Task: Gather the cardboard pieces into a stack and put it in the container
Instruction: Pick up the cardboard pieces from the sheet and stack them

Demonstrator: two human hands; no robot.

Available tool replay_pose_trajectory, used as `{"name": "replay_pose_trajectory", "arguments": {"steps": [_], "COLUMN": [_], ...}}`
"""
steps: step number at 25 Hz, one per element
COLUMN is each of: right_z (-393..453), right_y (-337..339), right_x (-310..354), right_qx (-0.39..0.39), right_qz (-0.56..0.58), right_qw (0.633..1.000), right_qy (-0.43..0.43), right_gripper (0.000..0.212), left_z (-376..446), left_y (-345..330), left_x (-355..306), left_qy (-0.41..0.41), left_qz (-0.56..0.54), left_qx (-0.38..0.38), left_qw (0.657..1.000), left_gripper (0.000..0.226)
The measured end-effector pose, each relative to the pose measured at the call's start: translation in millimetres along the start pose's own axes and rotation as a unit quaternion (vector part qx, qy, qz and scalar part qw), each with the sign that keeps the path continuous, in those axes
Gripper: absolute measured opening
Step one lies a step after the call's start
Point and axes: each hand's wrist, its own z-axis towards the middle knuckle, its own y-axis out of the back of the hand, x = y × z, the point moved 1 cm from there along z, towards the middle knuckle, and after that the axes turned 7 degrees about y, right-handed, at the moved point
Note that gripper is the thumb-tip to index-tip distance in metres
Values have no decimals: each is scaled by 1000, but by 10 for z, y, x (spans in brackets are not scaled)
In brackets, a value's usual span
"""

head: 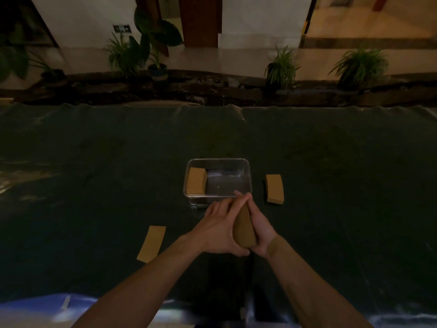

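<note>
Both hands press a brown cardboard stack between their palms, held on edge just in front of the metal container. My left hand covers its left face and my right hand its right face. Inside the container, a cardboard stack lies against the left wall. Another cardboard stack rests on the dark table cover to the right of the container. A single flat cardboard piece lies on the cover at the front left.
A dark green sheet covers the whole table. Beyond its far edge run a low dark ledge and several potted plants. A small dark object lies at the container's front left corner.
</note>
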Motion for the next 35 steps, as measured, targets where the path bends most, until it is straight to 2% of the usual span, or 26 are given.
{"name": "replay_pose_trajectory", "arguments": {"steps": [6,10,16,18,22,28,31,33,35], "right_z": [-47,-49,12,53,136,375,496,566,606], "right_y": [160,344,254,181,-82,-676,-858,-916,-920], "right_x": [124,132,59,14,-135,-412,-562,-650,-729], "right_qx": [-14,2,-54,-57,-11,-23,-57,-58,-67], "right_qz": [-45,-23,-105,-78,23,-27,-19,25,62], "right_qw": [999,998,992,994,998,999,998,998,996], "right_qy": [-2,-50,-45,-54,-63,0,-13,-23,-23], "right_gripper": [43,62,48,47,45,35,38,50,53], "left_z": [82,152,154,132,37,-110,-192,-298,-426], "left_y": [-123,-181,-182,-141,-4,175,241,277,301], "left_x": [-176,-215,-181,-100,212,862,1227,1576,2003], "left_qy": [4,1,13,13,19,10,5,42,106], "left_qz": [13,58,115,119,111,98,54,10,27], "left_qx": [-34,-34,-7,-11,-4,0,4,15,36], "left_qw": [999,998,993,993,994,995,999,999,993], "left_gripper": [139,138,138,138,139,138,142,144,139]}}
